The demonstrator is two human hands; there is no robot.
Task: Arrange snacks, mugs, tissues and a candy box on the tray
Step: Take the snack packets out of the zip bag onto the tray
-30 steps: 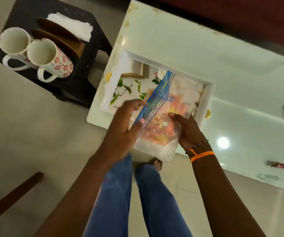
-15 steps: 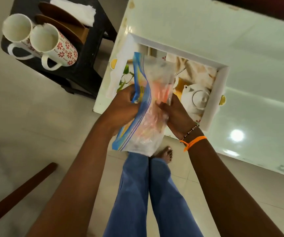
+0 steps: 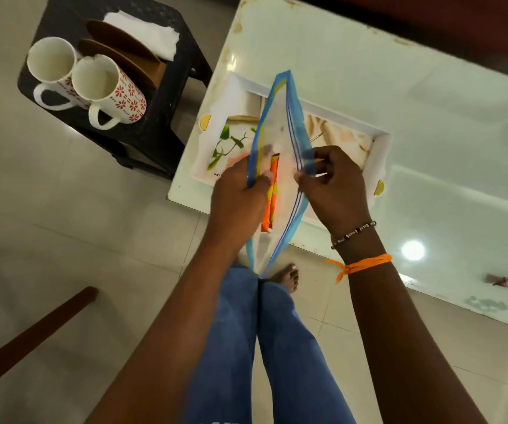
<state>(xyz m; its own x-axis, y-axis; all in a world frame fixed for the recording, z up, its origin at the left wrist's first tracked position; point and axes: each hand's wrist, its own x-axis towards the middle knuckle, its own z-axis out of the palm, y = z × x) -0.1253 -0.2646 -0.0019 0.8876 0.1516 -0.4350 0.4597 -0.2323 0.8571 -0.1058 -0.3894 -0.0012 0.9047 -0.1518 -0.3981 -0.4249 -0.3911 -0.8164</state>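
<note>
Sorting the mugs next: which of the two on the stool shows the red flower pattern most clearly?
The right-hand mug, nearer the table; the left mug mostly shows its white inside.

Dim, warm indoor light; an overhead lamp glares off the glossy table (image 3: 413, 250); wide-angle edges bend.

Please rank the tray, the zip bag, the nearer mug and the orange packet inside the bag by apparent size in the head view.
1. tray
2. zip bag, held nearer the camera, so unsure
3. nearer mug
4. orange packet
</note>
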